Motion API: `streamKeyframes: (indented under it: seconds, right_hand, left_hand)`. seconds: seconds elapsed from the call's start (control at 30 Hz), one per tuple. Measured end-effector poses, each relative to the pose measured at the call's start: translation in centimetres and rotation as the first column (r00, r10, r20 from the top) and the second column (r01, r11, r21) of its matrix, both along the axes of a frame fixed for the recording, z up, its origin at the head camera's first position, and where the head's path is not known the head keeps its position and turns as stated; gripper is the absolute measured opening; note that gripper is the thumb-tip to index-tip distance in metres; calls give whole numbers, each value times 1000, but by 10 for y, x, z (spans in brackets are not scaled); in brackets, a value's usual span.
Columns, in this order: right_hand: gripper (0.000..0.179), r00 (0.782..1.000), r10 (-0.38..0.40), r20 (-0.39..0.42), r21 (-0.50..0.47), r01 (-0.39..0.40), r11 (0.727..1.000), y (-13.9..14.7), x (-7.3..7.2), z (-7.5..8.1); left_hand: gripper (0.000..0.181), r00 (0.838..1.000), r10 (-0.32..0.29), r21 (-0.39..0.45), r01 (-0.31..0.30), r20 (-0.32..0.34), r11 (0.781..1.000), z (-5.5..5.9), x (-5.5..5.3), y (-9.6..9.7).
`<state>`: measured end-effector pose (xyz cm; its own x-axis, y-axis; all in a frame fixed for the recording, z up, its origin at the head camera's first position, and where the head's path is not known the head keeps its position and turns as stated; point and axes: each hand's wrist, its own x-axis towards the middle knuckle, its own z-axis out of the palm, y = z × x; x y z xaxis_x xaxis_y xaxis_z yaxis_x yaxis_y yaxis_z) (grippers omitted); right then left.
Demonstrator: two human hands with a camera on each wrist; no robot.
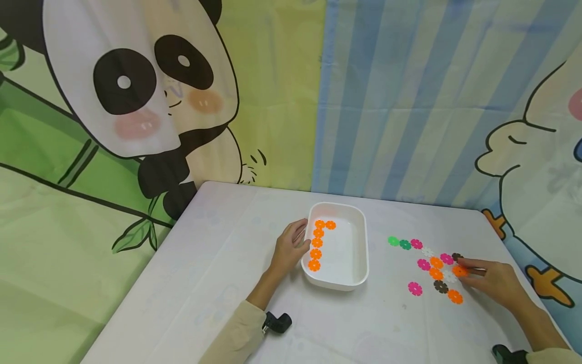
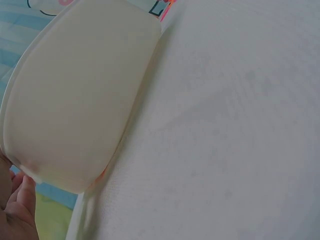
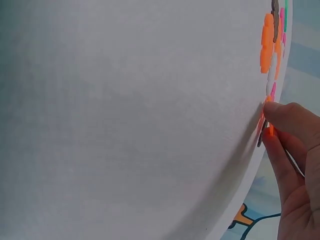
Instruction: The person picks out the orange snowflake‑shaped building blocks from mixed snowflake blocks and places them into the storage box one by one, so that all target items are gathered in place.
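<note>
A white plastic tray (image 1: 366,242) stands on the table, with several orange snowflake discs (image 1: 317,242) lined up along its left side and top left corner. My left hand (image 1: 287,248) grips the tray's left rim, thumb at the edge; the left wrist view shows the tray's outer wall (image 2: 80,95) and part of the hand (image 2: 21,205). At the right, my right hand (image 1: 497,283) pinches an orange snowflake disc (image 1: 459,271) between thumb and fingers. The right wrist view has that disc (image 3: 270,130) edge-on at the fingertips.
Loose snowflake discs lie right of the tray: green (image 1: 393,241), dark green (image 1: 405,244), pink (image 1: 415,288), white (image 1: 449,276), brown (image 1: 440,286) and orange (image 1: 455,297). Behind the table's far edge hangs a printed cloth (image 1: 386,101) with a panda and stripes.
</note>
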<state>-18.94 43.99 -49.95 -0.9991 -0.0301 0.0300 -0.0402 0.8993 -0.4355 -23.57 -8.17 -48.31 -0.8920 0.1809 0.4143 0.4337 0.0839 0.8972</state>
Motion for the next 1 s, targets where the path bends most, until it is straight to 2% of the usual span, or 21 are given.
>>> streamKeyframes:
  seconds: [0.2, 0.4, 0.5, 0.7, 0.77, 0.93, 1.0]
  right_hand:
    - [54, 999, -13, -49, -6, 12, 1000, -8, -2, 6]
    - [51, 988, 29, -149, -72, -40, 997, -26, -11, 19]
    - [49, 981, 42, -188, -112, -64, 992, -42, -17, 29]
    - [46, 976, 51, -212, -211, -96, 973, -80, -32, 44]
    - [45, 974, 54, -218, -238, -107, 965, -94, -39, 47]
    - [43, 968, 103, -231, -277, -167, 946, -128, -57, 53]
    - [42, 962, 134, -238, -292, -202, 935, -141, -63, 55]
  left_hand:
    - [51, 1000, -8, 5, 8, -1, 1000, 0, 0, -1]
    - [51, 1000, -17, 11, 17, -12, 1000, 0, 0, -4]
    - [51, 1000, -16, 15, 16, -11, 1000, 0, -1, -3]
    - [52, 1000, 0, 27, -1, 11, 1000, -2, -1, -2]
    - [51, 1000, 8, 18, -8, 2, 1000, -6, -3, -1]
    - [51, 1000, -1, 24, 2, -3, 1000, -7, -4, 0]
    - [52, 1000, -16, 36, 15, 9, 999, -2, -2, 0]
